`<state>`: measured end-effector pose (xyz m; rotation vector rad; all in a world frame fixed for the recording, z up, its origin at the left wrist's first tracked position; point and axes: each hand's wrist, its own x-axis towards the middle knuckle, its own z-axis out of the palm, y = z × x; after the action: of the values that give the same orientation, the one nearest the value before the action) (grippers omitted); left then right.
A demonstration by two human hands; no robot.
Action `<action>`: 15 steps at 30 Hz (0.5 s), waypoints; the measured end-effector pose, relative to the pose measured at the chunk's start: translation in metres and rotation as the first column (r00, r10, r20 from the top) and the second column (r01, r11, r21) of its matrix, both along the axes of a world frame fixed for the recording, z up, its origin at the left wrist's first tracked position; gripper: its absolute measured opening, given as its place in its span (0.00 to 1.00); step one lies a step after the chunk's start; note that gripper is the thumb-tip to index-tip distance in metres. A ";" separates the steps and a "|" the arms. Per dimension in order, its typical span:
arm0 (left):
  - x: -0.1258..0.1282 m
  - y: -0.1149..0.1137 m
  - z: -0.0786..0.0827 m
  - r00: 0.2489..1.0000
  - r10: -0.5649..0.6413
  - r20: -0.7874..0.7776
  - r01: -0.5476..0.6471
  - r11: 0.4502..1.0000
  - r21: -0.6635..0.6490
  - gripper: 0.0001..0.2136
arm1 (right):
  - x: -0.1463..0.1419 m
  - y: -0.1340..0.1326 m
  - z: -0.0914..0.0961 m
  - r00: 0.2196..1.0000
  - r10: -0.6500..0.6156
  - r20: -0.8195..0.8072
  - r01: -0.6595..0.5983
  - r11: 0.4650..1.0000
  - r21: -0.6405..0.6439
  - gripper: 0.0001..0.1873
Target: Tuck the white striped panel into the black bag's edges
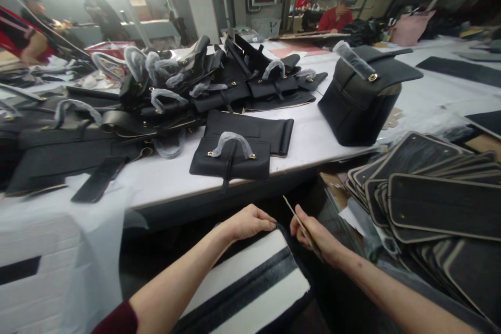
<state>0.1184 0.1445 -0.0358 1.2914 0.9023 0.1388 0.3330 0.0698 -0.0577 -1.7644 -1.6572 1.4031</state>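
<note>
Nearest the camera, a black panel with broad white bands lies across the person's lap, running from the bottom edge up to the two hands. The left hand rests on its upper left edge, fingers curled down over the rim and gripping it. The right hand sits just beside the panel's upper right corner, closed around a thin flat stick that slants up and to the left from the fingers; its tip stands free in the gap between the hands, above the panel's top edge. Whether the stick touches the panel cannot be told.

To the right, close to the right forearm, a fanned stack of dark oblong pieces with pale edges spreads over a lower surface.

Beyond the hands runs the white table. At its near edge lies a flat black bag front with a foam-wrapped handle, a second black piece tucked behind it. A slim black strip lies to the left. Further right stands an assembled black bag. Behind, a heap of black bag parts with wrapped handles covers the table's left and middle.

At the far end a person in red sits; another in red is at far left
</note>
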 end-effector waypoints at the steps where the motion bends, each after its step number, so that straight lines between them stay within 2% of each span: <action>1: -0.001 0.000 0.000 1.000 -0.008 0.000 0.008 1.000 -0.005 0.19 | -0.001 0.003 0.001 1.000 -0.003 -0.017 0.003 1.000 0.000 0.45; 4: -0.002 0.001 -0.001 0.996 -0.073 -0.055 0.077 0.993 0.084 0.18 | -0.004 0.014 0.004 0.999 0.029 0.037 -0.032 0.997 0.070 0.42; 7: 0.004 -0.003 -0.001 0.981 -0.084 -0.173 0.123 0.966 0.229 0.15 | -0.009 0.023 0.002 0.982 0.065 0.179 -0.095 0.981 0.166 0.32; 9: 0.010 -0.009 0.004 0.972 -0.043 -0.231 0.105 0.958 0.265 0.12 | -0.010 0.024 0.001 0.945 0.107 0.308 -0.186 0.953 0.238 0.28; 10: 0.012 -0.011 0.008 0.965 -0.022 -0.260 0.096 0.956 0.278 0.12 | -0.008 0.024 0.001 0.905 0.152 0.398 -0.281 0.916 0.287 0.27; 11: 0.011 -0.013 0.013 0.957 -0.003 -0.292 0.091 0.954 0.286 0.12 | -0.005 0.026 0.001 0.843 0.194 0.502 -0.400 0.851 0.342 0.27; 12: 0.006 -0.014 0.018 0.947 0.012 -0.321 0.087 0.952 0.294 0.12 | -0.002 0.029 0.002 0.748 0.237 0.619 -0.557 0.732 0.392 0.30; 13: -0.005 -0.015 0.023 0.940 0.023 -0.339 0.086 0.949 0.302 0.13 | 0.002 0.033 0.003 0.655 0.269 0.706 -0.698 0.574 0.429 0.32; 14: -0.021 -0.017 0.026 0.942 0.044 -0.333 0.063 0.950 0.306 0.16 | 0.005 0.040 0.004 0.600 0.243 0.762 -0.773 0.420 0.475 0.34; 15: -0.044 -0.021 0.029 0.949 0.121 -0.290 -0.031 0.954 0.298 0.19 | 0.006 0.047 0.007 0.580 0.207 0.788 -0.805 0.293 0.516 0.34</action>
<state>0.0748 0.1235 -0.0070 1.5799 1.2331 0.1386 0.3388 0.1171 -0.0511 -0.9888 -2.8021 -0.1482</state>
